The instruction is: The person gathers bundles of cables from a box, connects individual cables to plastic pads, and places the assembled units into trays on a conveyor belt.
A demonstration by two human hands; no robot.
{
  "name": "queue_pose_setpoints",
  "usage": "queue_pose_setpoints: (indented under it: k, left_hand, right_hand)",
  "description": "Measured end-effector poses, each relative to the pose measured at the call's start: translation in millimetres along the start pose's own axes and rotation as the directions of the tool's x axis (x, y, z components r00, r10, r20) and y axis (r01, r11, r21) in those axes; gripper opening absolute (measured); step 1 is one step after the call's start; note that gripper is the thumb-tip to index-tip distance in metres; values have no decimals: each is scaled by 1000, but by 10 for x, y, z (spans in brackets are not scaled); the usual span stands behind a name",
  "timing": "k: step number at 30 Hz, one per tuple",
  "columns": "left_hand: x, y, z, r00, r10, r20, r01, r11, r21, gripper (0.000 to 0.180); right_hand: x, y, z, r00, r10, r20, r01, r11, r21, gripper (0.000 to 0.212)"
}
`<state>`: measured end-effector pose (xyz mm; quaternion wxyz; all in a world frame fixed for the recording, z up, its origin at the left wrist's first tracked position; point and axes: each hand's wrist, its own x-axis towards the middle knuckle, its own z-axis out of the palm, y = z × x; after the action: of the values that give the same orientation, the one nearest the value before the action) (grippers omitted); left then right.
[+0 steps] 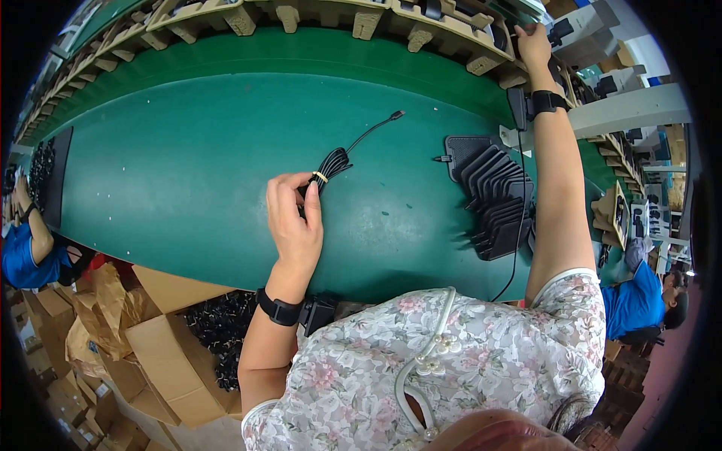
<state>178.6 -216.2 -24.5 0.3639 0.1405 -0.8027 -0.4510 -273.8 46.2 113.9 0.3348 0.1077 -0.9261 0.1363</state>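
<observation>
My left hand is closed around the lower end of a coiled black cable, which is bound by a pale yellow tie. The cable's loose end, with a small black connector, points up and right over the green table. At the far right, my right hand reaches beside a brown moulded tray, its fingers bent; whatever they grip is hidden. To the right on the table leans a row of flat black rectangular pieces, some with short plugs showing.
Brown trays holding dark parts line the far edge. White boxes and a pale post stand at the right. Below the left edge, an open cardboard box holds black parts. Co-workers in blue work at the far left and right.
</observation>
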Motion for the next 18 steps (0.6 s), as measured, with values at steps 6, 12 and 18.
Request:
queue_pose_setpoints:
  k: [6,12,18]
  left_hand:
    - [-24,49,-61,999,-47,25,47,999,19,11]
    - [45,-11,94,999,-15,47,15,1000,0,8]
    - [38,-71,121,997,-45,55,40,995,92,11]
  right_hand:
    - [112,218,138,989,-48,137,60,995,-86,30]
    - [613,1207,569,982,-108,155,154,934,-321,34]
    - [-241,-125,-124,988,-114,106,143,932,-333,36]
